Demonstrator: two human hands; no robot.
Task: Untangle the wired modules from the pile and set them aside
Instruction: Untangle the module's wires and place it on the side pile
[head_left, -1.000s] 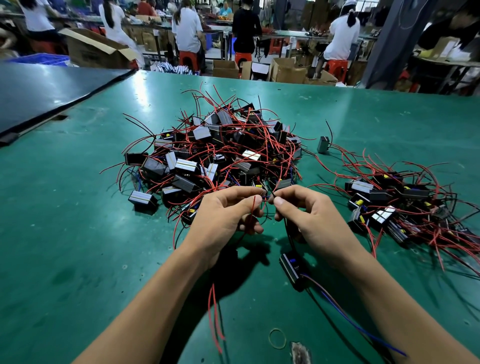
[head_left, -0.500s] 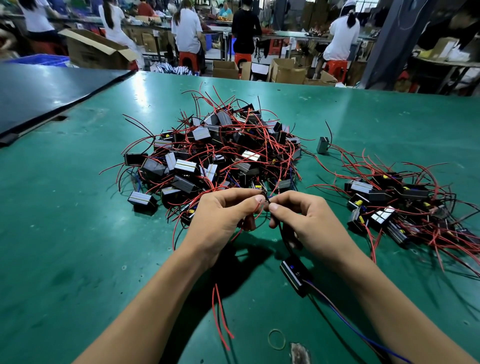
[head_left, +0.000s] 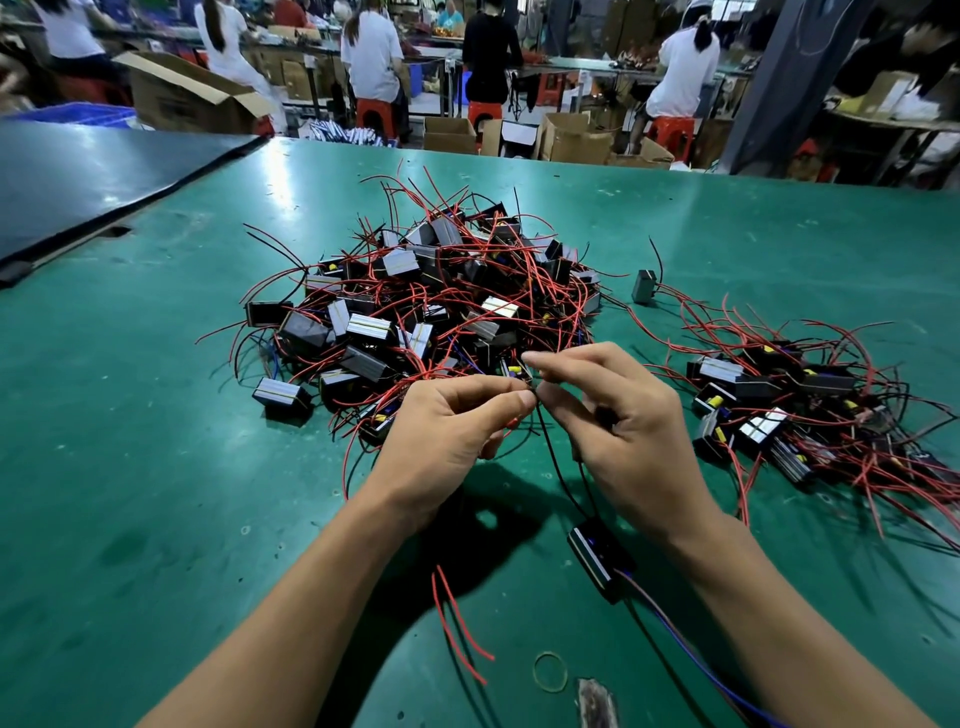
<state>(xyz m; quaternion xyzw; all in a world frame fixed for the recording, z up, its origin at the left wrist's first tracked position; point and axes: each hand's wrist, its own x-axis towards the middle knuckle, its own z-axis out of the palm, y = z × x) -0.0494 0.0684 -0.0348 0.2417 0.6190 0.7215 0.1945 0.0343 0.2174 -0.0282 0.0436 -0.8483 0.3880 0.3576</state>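
Note:
A tangled pile of black wired modules (head_left: 431, 306) with red wires lies mid-table. A smaller set-aside heap of modules (head_left: 789, 410) lies to the right. One black module (head_left: 597, 558) hangs near the table below my hands, with thin black leads going up to my fingers and a blue wire trailing toward me. My left hand (head_left: 447, 441) pinches its wires between thumb and forefinger; two red wire ends (head_left: 457, 623) dangle below it. My right hand (head_left: 623, 431) pinches the same wires just right of it, forefinger raised.
A single grey module (head_left: 644, 286) stands alone between the two heaps. A rubber band (head_left: 550, 673) and a scuffed patch (head_left: 597, 701) lie on the green table (head_left: 156, 467) near me. A dark panel (head_left: 78, 182) lies at the back left. People work at benches beyond.
My right hand's forefinger has lifted and the fingers have spread a little. The hanging module and red wire ends have shifted slightly. The two heaps have not moved.

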